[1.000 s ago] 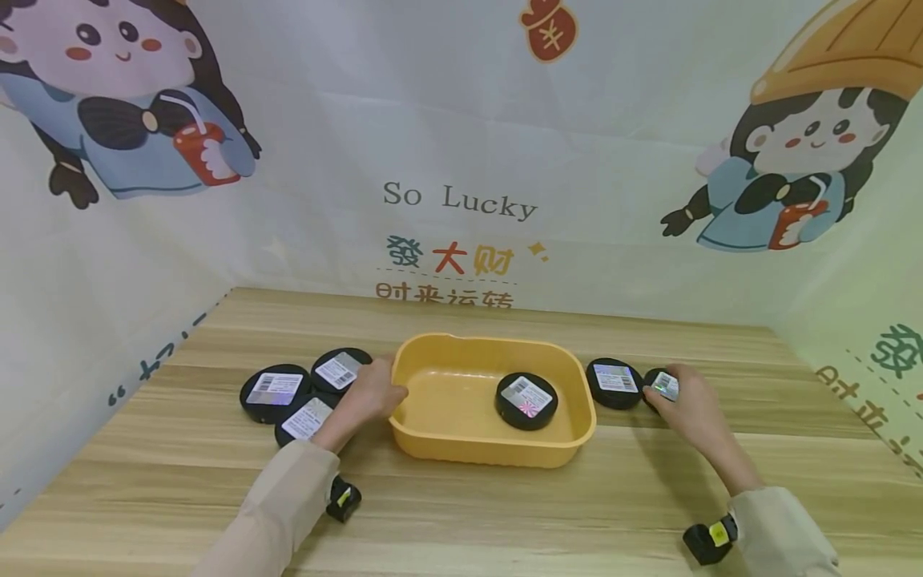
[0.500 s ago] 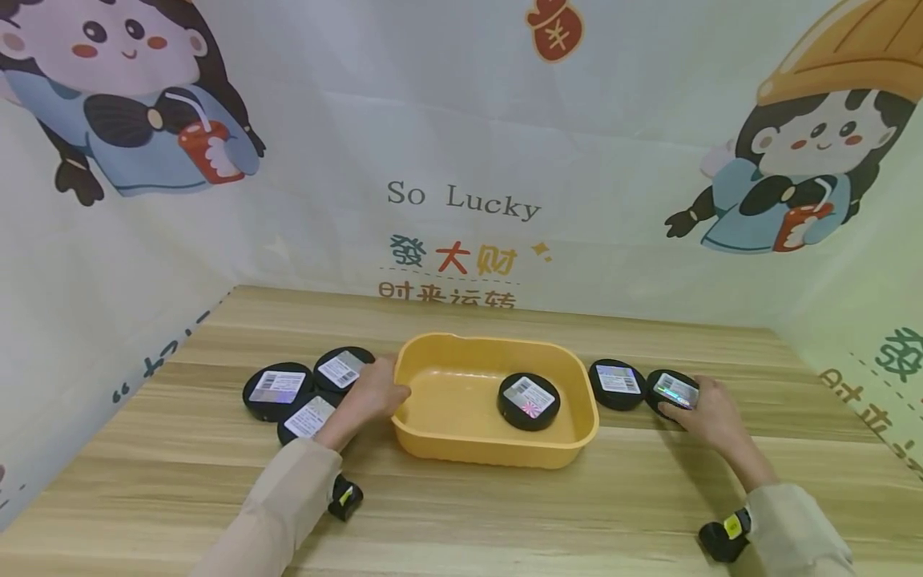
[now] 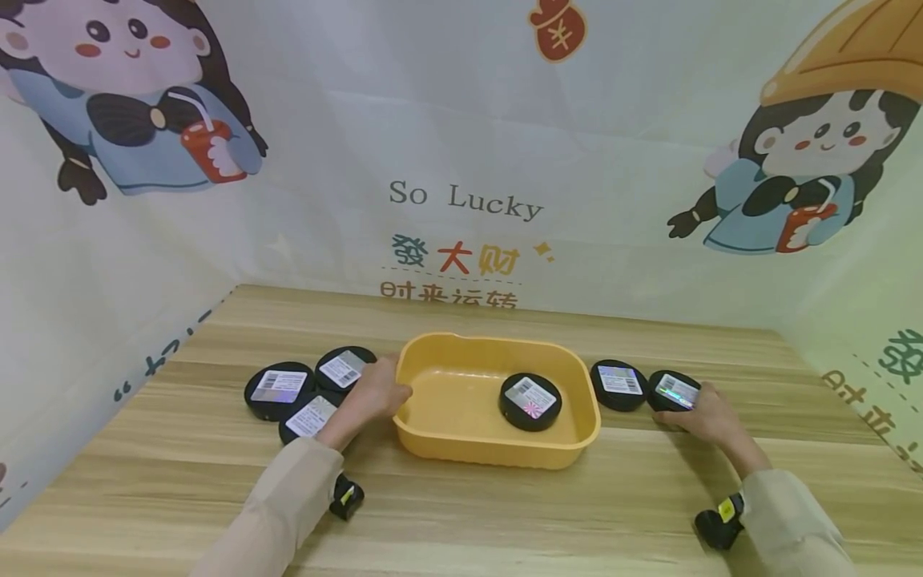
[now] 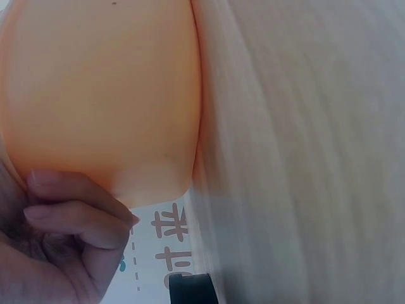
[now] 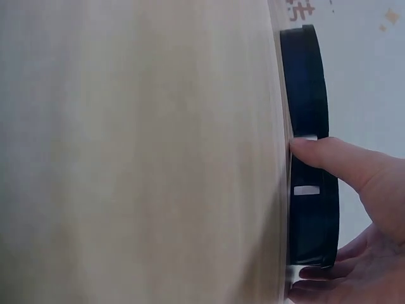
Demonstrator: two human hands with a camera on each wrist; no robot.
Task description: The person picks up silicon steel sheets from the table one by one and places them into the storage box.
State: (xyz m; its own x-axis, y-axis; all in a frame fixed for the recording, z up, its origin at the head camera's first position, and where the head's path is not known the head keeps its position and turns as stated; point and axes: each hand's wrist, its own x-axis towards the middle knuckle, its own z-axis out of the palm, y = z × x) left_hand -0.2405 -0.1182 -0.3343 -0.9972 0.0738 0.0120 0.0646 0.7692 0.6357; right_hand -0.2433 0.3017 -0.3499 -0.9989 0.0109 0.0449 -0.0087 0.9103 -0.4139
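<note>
My left hand (image 3: 372, 393) grips the left end of a yellow plastic tub (image 3: 497, 455). In the left wrist view, its curled fingers (image 4: 76, 218) lie against the tub's wall (image 4: 101, 107). Inside the tub, toward the right, sits a black round disc (image 3: 530, 401) with a silver barcode label. To the right of the tub, my right hand (image 3: 714, 417) holds a similar black disc (image 3: 672, 388) at its edge on the table. The right wrist view shows the thumb (image 5: 335, 155) on that disc's near side and other fingers round its right end.
Between the tub and the held disc lies another black disc (image 3: 618, 385). Three more cluster left of the tub: one disc (image 3: 277, 389) outermost, one disc (image 3: 342, 369) behind, one disc (image 3: 306, 415) in front. A printed cloth (image 3: 461, 120) rises behind the wooden table (image 3: 505, 521).
My right hand has shifted right along its disc, uncovering the label, and the thumb has come down to the near edge. The left hand stays on the tub.
</note>
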